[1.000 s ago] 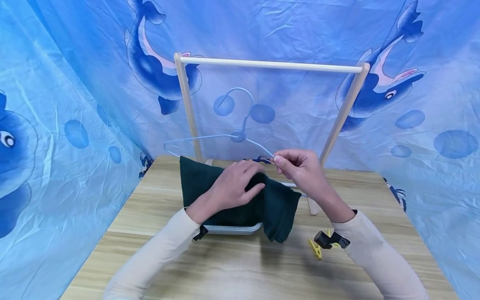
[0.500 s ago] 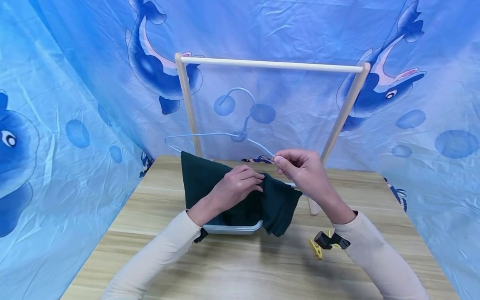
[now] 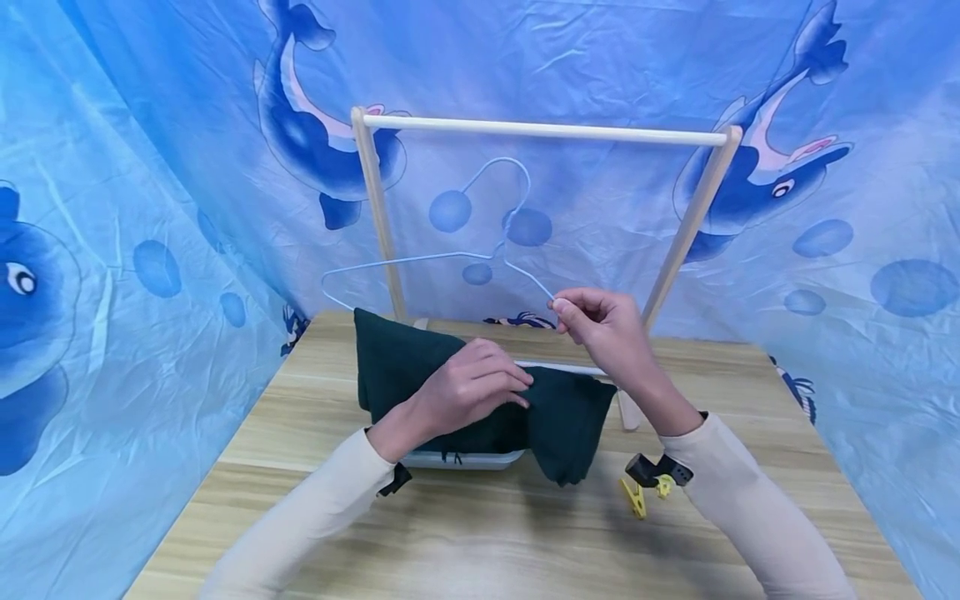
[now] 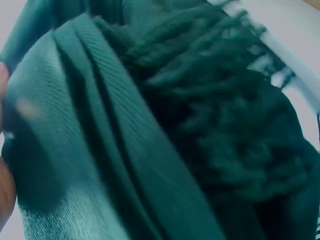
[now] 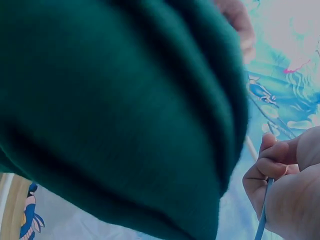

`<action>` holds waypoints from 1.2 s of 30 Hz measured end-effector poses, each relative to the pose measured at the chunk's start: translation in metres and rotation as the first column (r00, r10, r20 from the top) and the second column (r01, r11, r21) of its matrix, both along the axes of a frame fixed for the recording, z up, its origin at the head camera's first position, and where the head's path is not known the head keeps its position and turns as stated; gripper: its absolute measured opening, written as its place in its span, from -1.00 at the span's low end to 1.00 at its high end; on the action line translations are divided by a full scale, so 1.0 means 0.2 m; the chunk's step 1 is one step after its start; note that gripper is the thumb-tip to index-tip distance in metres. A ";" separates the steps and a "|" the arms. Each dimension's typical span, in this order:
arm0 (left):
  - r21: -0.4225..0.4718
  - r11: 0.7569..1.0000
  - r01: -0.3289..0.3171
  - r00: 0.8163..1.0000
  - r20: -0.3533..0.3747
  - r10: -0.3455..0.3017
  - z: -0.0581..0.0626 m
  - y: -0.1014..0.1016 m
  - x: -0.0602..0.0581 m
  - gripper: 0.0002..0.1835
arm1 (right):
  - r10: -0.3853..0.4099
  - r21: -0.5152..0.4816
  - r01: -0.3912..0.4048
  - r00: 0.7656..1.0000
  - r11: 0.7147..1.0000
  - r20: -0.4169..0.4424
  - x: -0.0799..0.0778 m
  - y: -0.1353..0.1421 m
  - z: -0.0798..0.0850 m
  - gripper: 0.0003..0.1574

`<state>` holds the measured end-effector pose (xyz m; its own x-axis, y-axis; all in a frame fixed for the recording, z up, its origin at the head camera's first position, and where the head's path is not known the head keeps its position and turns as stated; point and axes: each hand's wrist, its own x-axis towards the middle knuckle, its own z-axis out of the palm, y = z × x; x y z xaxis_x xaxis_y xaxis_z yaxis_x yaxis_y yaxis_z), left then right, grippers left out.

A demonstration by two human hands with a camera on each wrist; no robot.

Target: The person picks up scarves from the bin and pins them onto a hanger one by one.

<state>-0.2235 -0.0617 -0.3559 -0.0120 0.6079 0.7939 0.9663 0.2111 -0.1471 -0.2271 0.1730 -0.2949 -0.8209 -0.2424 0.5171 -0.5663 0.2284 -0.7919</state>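
A dark green scarf (image 3: pixel 405 350) hangs over the lower part of a light blue wire hanger (image 3: pixel 427 257), whose hook points up. My left hand (image 3: pixel 472 387) pinches the scarf near its middle, in front of the hanger. Loose fringe (image 4: pixel 225 125) and long folds fill the left wrist view, with fingertips (image 4: pixel 5 190) at its left edge. My right hand (image 3: pixel 603 325) holds the hanger's right shoulder between thumb and fingers. In the right wrist view, the wire runs through the curled fingers of the right hand (image 5: pixel 280 175), beside the draped scarf.
Under the scarf stands a white tray (image 3: pixel 468 461), mostly covered. Behind, a wooden rack with a pale crossbar (image 3: pixel 543 130) rises from the table (image 3: pixel 465 542). Yellow clothespins (image 3: pixel 634 500) lie below my right wrist. A blue dolphin-print curtain (image 3: pixel 600 50) surrounds the table.
The hanger has risen slightly and tilted, its hook shifting up and to the right. My left fingers, earlier spread over the scarf, have closed on it. Fringe now shows at the tray's front rim.
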 end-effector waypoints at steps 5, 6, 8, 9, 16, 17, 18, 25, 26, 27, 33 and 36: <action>-0.042 0.998 -0.038 0.999 -0.017 0.037 0.00 -0.01 0.01 -0.75 | 0.048 0.003 -0.048 0.998 0.999 -0.046 0.01 0.00 0.01 -0.80; -0.041 0.998 -0.051 0.999 0.001 0.051 0.00 -0.01 0.01 -0.73 | 0.062 0.007 -0.062 0.996 0.998 -0.057 0.02 0.00 0.02 -0.81; -0.035 0.995 -0.093 0.994 0.047 0.095 0.00 -0.01 0.02 -0.70 | 0.083 0.016 -0.082 0.994 0.997 -0.077 0.02 -0.01 0.02 -0.82; -0.032 0.992 -0.124 0.989 0.079 0.127 0.00 0.00 0.02 -0.68 | 0.091 0.021 -0.089 0.992 0.996 -0.084 0.03 -0.01 0.02 -0.82; -0.256 0.881 -0.397 0.846 0.271 0.460 0.08 0.10 0.02 -0.60 | 0.090 0.039 -0.086 0.990 0.996 -0.109 0.04 -0.02 0.05 -0.83; -0.290 0.867 -0.404 0.831 0.280 0.481 0.09 0.11 0.02 -0.63 | 0.091 0.041 -0.087 0.990 0.995 -0.109 0.04 -0.02 0.05 -0.83; -0.312 0.859 -0.406 0.824 0.282 0.492 0.09 0.12 0.01 -0.67 | 0.090 0.044 -0.085 0.990 0.995 -0.111 0.05 -0.02 0.06 -0.83; -0.100 0.928 -0.359 0.913 0.167 0.371 0.04 0.12 -0.02 -0.82 | 0.078 0.055 -0.073 0.991 0.996 -0.110 0.05 -0.02 0.06 -0.84; -0.044 0.940 -0.340 0.927 0.154 0.342 0.03 0.12 -0.02 -0.82 | 0.078 0.058 -0.072 0.992 0.996 -0.103 0.05 -0.02 0.05 -0.84; 0.008 0.949 -0.315 0.939 0.144 0.311 0.03 0.11 -0.02 -0.81 | 0.075 0.062 -0.070 0.993 0.996 -0.095 0.05 -0.02 0.05 -0.83; 0.123 0.981 -0.152 0.988 0.028 0.149 0.05 0.07 -0.03 -0.72 | 0.032 0.034 -0.031 0.999 0.999 -0.036 0.00 -0.01 0.04 -0.78; 0.039 0.989 -0.140 0.987 -0.074 0.142 0.05 0.06 -0.03 -0.68 | 0.023 0.013 -0.023 0.999 1.000 -0.044 -0.01 0.00 0.05 -0.77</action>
<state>-0.2285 -0.0489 -0.3449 -0.0339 0.5773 0.8158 0.9126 0.3506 -0.2101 -0.2284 0.1737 -0.2840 -0.7916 -0.2676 0.5493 -0.6056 0.2249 -0.7633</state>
